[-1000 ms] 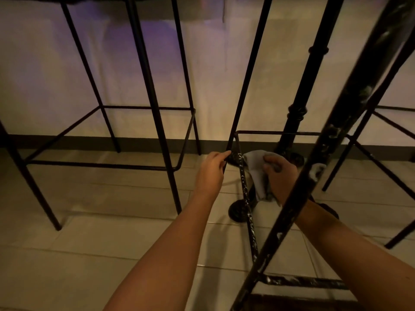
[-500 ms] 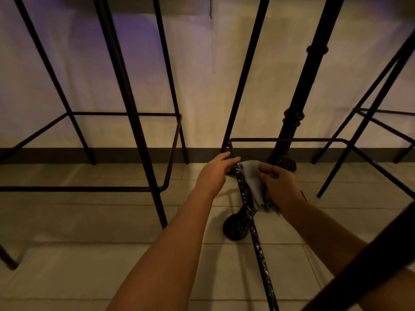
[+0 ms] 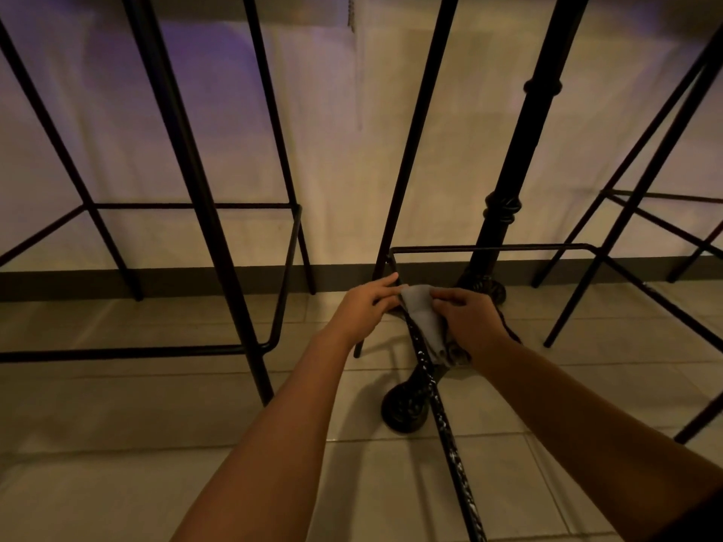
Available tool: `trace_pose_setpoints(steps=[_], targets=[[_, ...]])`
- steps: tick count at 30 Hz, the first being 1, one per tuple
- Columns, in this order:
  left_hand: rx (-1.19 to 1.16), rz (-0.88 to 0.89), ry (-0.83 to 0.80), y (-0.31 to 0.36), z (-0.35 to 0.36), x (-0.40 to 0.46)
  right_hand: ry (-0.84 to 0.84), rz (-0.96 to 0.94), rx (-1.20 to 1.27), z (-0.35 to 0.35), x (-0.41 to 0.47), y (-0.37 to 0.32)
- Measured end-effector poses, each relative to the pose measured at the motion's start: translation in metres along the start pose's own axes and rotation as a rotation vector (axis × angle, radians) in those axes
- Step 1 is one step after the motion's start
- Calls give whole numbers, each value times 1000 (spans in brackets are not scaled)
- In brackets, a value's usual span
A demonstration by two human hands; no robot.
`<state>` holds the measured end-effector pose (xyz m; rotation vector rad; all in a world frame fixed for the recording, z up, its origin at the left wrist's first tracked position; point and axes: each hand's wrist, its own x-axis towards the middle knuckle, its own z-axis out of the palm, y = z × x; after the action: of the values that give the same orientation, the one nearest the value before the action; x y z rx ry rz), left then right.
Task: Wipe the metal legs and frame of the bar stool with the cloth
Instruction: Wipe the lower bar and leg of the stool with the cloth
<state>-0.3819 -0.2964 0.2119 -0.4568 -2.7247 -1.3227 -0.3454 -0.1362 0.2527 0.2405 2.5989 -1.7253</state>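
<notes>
Right hand (image 3: 467, 320) pinches grey cloth (image 3: 424, 318) wrapped on the stool's low footrest bar (image 3: 438, 408) near its far corner – left hand (image 3: 362, 311) curls loosely round the same bar just beside, likely steadying the frame for wiping

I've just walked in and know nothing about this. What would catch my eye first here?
Most likely the two bare forearms reaching in from the bottom, meeting at the centre: the right hand presses a pale cloth on a thin black footrest bar of a stool, and the left hand grips the bar beside it. Around them stand tall black stool legs against a pale wall, and a thicker ornate post stands just behind the hands.
</notes>
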Motion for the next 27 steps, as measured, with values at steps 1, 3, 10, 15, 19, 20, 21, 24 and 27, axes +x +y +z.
trace_pose_setpoints(steps=[1, 3, 10, 15, 19, 20, 21, 24, 27], targets=[[-7, -7, -16, 0, -1, 1, -9, -11, -21, 2, 1, 1], [8, -28, -38, 0, -3, 2, -24, -52, -75, 6, 2, 2], [-94, -155, -48, 12, -6, -5, -97, -182, -201, 13, 6, 4], [-293, -247, -46, 24, -9, -10, -107, -228, -337, 23, 11, 8], [-292, -272, -40, 25, -9, -8, -106, -320, -405, 18, 3, 11], [-284, -269, -38, 26, -9, -8, -101, -312, -425, 17, 4, 10], [-276, -262, -38, 26, -8, -9, -109, -298, -428, 15, 4, 10], [-262, -250, -38, 26, -6, -11, -172, -228, -423, 17, 11, 9], [-265, -237, -16, 25, -5, -13, -238, -211, -295, 28, 20, 16]])
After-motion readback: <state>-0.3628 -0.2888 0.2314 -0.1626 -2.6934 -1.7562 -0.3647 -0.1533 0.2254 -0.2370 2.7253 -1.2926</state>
